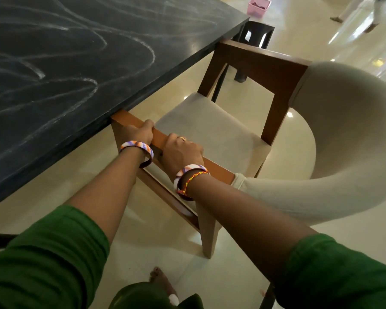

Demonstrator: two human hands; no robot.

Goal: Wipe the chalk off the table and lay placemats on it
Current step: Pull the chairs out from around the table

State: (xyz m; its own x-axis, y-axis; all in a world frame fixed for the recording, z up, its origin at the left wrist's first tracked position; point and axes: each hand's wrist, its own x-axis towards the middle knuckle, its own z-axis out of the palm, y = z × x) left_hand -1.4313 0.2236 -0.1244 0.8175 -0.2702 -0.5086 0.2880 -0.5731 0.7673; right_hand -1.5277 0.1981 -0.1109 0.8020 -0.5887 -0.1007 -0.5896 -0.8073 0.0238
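Note:
A black table [54,90] fills the upper left, its top covered in looping white chalk lines [85,82]. Beside its long edge stands a wooden armchair [212,128] with a beige seat and curved beige back; the front end of its near armrest reaches under the table edge. My left hand [140,133] grips that armrest close to the table. My right hand [182,150] grips the same armrest just behind it. Both wrists carry striped bangles. No placemats or cloth are in view.
The floor is glossy cream tile. A black stool [256,34] stands past the table's far corner, and a pink basket [259,5] sits on the floor beyond it. A person's legs [366,12] show at the top right. My bare foot [161,279] is below the chair.

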